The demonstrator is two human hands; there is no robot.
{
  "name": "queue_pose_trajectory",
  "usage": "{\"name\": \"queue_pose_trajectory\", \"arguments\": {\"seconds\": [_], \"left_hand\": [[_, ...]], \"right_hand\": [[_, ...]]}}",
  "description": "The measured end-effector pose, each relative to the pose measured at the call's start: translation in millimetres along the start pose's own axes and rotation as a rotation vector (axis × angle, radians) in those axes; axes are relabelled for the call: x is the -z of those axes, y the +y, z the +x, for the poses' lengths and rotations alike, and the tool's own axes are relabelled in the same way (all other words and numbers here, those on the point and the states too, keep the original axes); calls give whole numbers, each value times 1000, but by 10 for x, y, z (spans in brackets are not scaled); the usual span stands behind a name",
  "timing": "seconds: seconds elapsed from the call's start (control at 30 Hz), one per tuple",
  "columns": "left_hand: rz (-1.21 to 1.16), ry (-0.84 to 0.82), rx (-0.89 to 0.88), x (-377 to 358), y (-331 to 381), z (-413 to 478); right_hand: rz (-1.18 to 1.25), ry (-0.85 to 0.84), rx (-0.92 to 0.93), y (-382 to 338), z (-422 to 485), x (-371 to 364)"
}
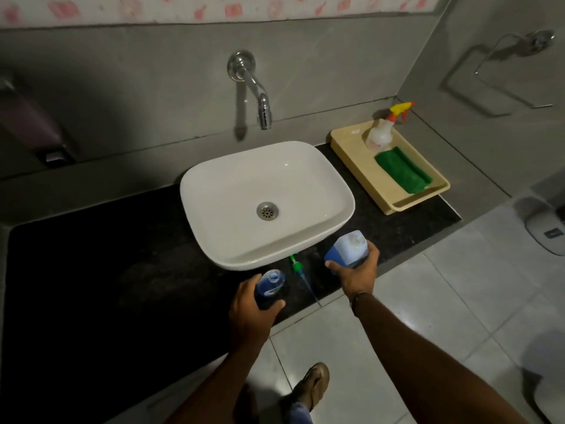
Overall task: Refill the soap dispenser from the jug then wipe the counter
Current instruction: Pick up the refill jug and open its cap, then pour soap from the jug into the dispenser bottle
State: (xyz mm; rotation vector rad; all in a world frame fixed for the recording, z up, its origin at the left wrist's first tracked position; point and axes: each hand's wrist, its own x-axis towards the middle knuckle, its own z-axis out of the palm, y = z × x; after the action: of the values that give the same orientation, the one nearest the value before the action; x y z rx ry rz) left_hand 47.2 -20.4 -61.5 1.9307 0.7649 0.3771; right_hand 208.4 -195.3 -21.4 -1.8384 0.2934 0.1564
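Note:
My left hand point(253, 307) grips a small blue soap dispenser bottle point(270, 284) with its mouth uncovered, upright on the black counter point(107, 270) in front of the basin. The dispenser's green pump with its long tube point(301, 273) lies on the counter between my hands. My right hand point(356, 275) holds a clear jug of blue soap point(348, 247), its cap off, just to the right of the basin's front corner. A folded green cloth point(403, 169) lies on the tray at the back right.
A white basin point(266, 203) sits mid-counter under a chrome wall tap point(260, 96). A beige tray point(351, 148) at the back right carries a spray bottle point(383, 130) with a yellow and red trigger. Tiled floor and my sandalled foot point(312, 384) show below.

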Motion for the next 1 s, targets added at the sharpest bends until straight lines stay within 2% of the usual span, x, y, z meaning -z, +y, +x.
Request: {"name": "queue_pose_trajectory", "arguments": {"seconds": [0.2,0.33,0.43,0.63,0.83,1.0], "left_hand": [[-124,-63,82,-126,-160,232],[-82,-69,-7,-37,-140,214],[-111,-25,-65,163,23,124],[-211,-25,-179,740,831,253],[-184,39,-345,1324,1723,603],[-155,126,-422,1724,2181,801]], "right_hand": [[-84,15,49,82,139,-36],[-84,3,81,18,93,19],[-97,-12,199,-186,-54,121],[-182,-91,552,-1210,-400,353],[-351,-193,832,-2474,-684,230],[-585,-158,1040,-3298,-919,51]]}}
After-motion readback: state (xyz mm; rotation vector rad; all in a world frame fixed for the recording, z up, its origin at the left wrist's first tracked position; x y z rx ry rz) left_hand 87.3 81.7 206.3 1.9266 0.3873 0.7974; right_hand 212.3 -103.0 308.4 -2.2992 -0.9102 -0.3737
